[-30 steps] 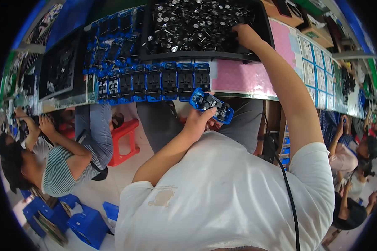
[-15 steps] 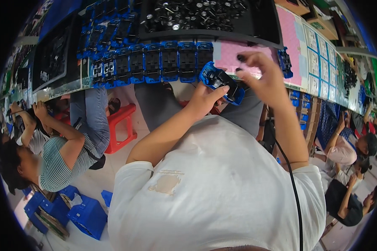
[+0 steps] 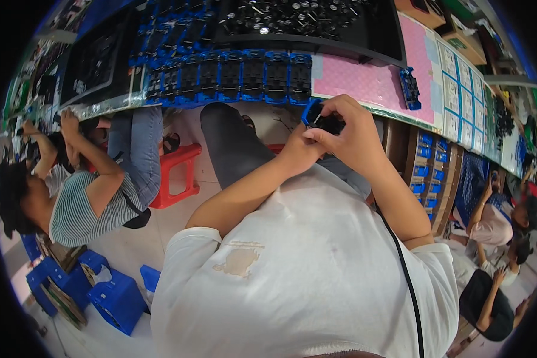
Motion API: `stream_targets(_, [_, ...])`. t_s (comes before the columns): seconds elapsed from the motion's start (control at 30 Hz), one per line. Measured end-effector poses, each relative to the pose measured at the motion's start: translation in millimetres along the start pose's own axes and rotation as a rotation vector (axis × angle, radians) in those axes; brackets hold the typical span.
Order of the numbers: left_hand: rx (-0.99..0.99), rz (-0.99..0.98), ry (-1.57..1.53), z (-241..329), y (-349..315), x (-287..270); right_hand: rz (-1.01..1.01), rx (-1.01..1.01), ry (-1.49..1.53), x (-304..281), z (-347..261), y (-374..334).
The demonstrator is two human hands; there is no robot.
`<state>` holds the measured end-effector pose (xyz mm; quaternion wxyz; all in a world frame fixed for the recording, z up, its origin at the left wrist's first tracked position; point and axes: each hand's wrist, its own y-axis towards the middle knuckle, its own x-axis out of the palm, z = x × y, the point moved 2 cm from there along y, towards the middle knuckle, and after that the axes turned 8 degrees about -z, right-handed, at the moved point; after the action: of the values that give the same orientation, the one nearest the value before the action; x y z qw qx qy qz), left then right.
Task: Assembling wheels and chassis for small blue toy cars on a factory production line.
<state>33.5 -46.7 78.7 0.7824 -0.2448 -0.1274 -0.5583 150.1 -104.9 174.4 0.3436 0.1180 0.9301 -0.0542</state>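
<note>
Just past the table's near edge, over my lap, I hold a toy car (image 3: 330,124) with a blue body and black underside. My left hand (image 3: 302,149) is closed around its near left side. My right hand (image 3: 358,128) is curled over the right side, thumb and forefinger pressed against the underside. Any small part under those right fingertips is hidden. Beyond my hands, a row of similar toy cars (image 3: 253,76) lies underside up along the table edge. One more toy car (image 3: 409,88) lies on the pink mat (image 3: 364,83) at the right.
A black tray (image 3: 316,45) of small wheels on axles stands at the back. Another dark tray (image 3: 92,59) is at the left. A divided box of blue bodies (image 3: 426,164) stands below the table's right. Seated people work on both sides. A red stool (image 3: 179,176) is at the left.
My right hand, which was raised apart with small black wheels at its fingertips, has come down onto the toy car. The car has tilted and shifted slightly in my left hand.
</note>
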Motion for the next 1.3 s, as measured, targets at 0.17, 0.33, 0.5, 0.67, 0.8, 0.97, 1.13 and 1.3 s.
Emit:
stream_targets(0.17, [0.079,0.013,-0.077,3.9,-10.4,2.7,0.019,-0.065,0.153,-1.9,-4.2,-10.8])
stream_targets(0.33, [0.102,0.086,-0.065,22.8,-31.7,0.6,-0.025,-0.063,0.243,-16.1,8.2,-26.2])
stream_targets(0.5, [0.131,-0.014,-0.171,29.6,-37.8,-18.1,-0.137,0.066,0.313,-11.6,14.6,-46.9])
stream_targets(0.67, [0.135,-0.012,-0.203,30.3,-35.7,-12.3,-0.235,0.178,0.560,8.2,8.4,-56.2])
stream_targets(0.8, [0.111,0.018,-0.235,22.5,-37.0,-14.0,-0.154,0.139,0.546,14.7,10.1,-58.7])
stream_targets(0.97, [0.208,0.104,-0.204,23.0,-40.8,-7.7,-0.141,0.131,0.491,14.4,1.6,-56.0])
stream_targets(1.13, [0.189,0.086,-0.202,25.0,-44.7,-15.2,-0.173,0.172,0.672,16.8,2.1,-56.8])
stream_targets(1.3, [0.194,0.038,-0.183,33.4,-50.6,-11.1,-0.139,0.201,0.876,19.6,6.4,-55.7])
